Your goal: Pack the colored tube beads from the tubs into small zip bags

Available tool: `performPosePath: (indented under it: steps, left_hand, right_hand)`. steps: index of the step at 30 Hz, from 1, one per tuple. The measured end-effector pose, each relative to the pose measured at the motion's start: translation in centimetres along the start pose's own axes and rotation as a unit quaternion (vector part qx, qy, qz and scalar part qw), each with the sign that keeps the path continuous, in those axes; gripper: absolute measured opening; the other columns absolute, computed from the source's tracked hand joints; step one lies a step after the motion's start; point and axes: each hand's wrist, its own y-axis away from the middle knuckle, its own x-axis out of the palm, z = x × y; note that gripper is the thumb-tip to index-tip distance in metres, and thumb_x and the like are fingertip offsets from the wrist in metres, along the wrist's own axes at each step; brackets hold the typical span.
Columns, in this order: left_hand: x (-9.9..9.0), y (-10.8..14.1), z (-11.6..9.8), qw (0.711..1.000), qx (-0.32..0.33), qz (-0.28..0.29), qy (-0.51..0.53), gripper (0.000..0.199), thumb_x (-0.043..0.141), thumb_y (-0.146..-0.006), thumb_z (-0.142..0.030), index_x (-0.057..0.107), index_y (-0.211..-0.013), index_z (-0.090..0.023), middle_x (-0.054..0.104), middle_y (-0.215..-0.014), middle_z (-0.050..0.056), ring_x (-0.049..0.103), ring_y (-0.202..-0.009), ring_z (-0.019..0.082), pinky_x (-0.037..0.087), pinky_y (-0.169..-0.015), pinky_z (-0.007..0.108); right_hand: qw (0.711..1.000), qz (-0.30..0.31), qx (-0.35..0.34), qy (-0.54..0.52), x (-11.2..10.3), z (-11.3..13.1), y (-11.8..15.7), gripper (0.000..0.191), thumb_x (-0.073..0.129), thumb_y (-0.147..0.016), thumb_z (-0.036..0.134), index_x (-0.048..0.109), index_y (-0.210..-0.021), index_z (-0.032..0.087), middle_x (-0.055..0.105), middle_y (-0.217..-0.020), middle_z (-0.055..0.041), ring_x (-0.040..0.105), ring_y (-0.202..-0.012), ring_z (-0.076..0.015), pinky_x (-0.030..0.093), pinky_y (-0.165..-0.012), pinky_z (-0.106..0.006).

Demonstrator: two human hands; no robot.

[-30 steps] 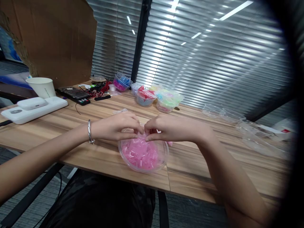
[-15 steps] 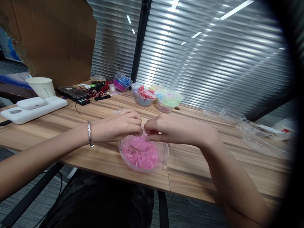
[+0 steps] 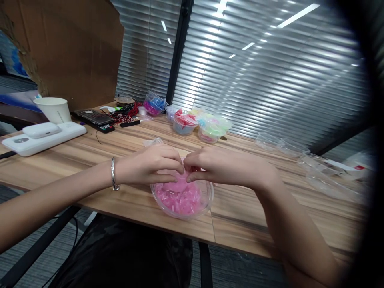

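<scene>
A round clear plastic bowl (image 3: 207,204) full of small pink translucent pieces (image 3: 180,202) stands near the front edge of the table. Above its far side my two hands meet, fingertips close together. A larger pink translucent piece (image 3: 179,186) shows between and below the fingertips. My left hand (image 3: 153,163), with a silver bracelet on the wrist, is curled at that piece, its thumb stretched along the near side. My right hand (image 3: 210,163) pinches at the same piece from the right; its fingertips are partly hidden.
Behind the hands stand a tub with red pieces (image 3: 184,122) and a tub with green bags (image 3: 211,130). Clear empty containers (image 3: 324,172) lie at the right. A paper cup (image 3: 53,110), a white charger (image 3: 57,140) and a remote (image 3: 105,128) are at the left.
My left thumb has come into view, lower and apart from the fingers. My right hand has barely shifted. A clear plastic scrap behind my left hand shows more.
</scene>
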Motion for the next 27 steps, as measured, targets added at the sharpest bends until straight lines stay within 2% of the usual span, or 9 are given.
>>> performPosePath:
  steps: [3, 9, 14, 19, 23, 27]
  left_hand:
    - [0.2, 0.2, 0.0, 0.999, -0.020, -0.003, 0.048, 0.018, 0.056, -0.092, -0.023, 0.066, -0.106, -0.020, 0.065, -0.099, 0.009, 0.060, -0.091, 0.018, 0.046, -0.081, 0.028]
    - [0.3, 0.1, 0.3, 0.994, -0.037, 0.056, 0.081, 0.022, 0.055, -0.092, -0.024, 0.065, -0.112, -0.022, 0.062, -0.107, 0.010, 0.058, -0.099, 0.019, 0.046, -0.087, 0.030]
    - [0.2, -0.6, 0.2, 0.995, -0.030, 0.086, 0.037, 0.017, 0.055, -0.090, -0.021, 0.068, -0.102, -0.017, 0.064, -0.102, 0.011, 0.058, -0.097, 0.022, 0.046, -0.086, 0.033]
    - [-0.5, -1.1, -0.2, 0.992, -0.057, 0.109, 0.036, 0.015, 0.057, -0.089, -0.019, 0.069, -0.097, -0.017, 0.064, -0.101, 0.008, 0.059, -0.094, 0.019, 0.046, -0.083, 0.028]
    - [-1.1, -1.0, 0.1, 0.987, -0.079, 0.104, 0.092, 0.017, 0.057, -0.090, -0.020, 0.070, -0.102, -0.021, 0.065, -0.100, 0.005, 0.061, -0.089, 0.015, 0.047, -0.079, 0.024]
    - [-1.4, -0.4, 0.9, 0.983, -0.089, 0.067, 0.146, 0.020, 0.062, -0.088, -0.021, 0.072, -0.106, -0.025, 0.068, -0.100, 0.005, 0.063, -0.091, 0.015, 0.049, -0.080, 0.025]
  right_hand:
    - [1.000, 0.001, 0.004, 0.001, -0.1, 0.0, -0.1, 0.014, 0.050, -0.092, 0.023, 0.058, -0.082, 0.017, 0.058, -0.075, 0.0004, 0.047, -0.063, -0.0111, 0.029, -0.056, -0.026]
    - [1.000, -0.001, 0.001, 0.002, -0.1, 0.2, -0.1, 0.013, 0.052, -0.091, 0.023, 0.058, -0.082, 0.018, 0.060, -0.077, 0.0001, 0.048, -0.064, -0.0112, 0.029, -0.056, -0.026]
    - [1.000, 0.006, -0.001, 0.008, 0.0, 0.1, -0.3, 0.014, 0.051, -0.092, 0.022, 0.060, -0.083, 0.016, 0.061, -0.077, -0.0006, 0.047, -0.064, -0.0109, 0.028, -0.055, -0.026]
    - [1.000, 0.004, -0.015, 0.000, 0.0, -0.3, -0.6, 0.015, 0.050, -0.093, 0.021, 0.060, -0.083, 0.016, 0.061, -0.078, -0.0001, 0.048, -0.065, -0.0105, 0.029, -0.056, -0.025]
    - [0.999, -0.001, -0.028, -0.014, -0.1, -0.4, -0.6, 0.014, 0.050, -0.094, 0.023, 0.058, -0.085, 0.016, 0.060, -0.078, 0.0009, 0.049, -0.066, -0.0099, 0.032, -0.057, -0.024]
    - [1.000, -0.008, -0.024, -0.009, -0.4, -0.4, -0.6, 0.017, 0.051, -0.095, 0.026, 0.055, -0.080, 0.016, 0.058, -0.074, 0.0019, 0.047, -0.063, -0.0092, 0.031, -0.055, -0.024]
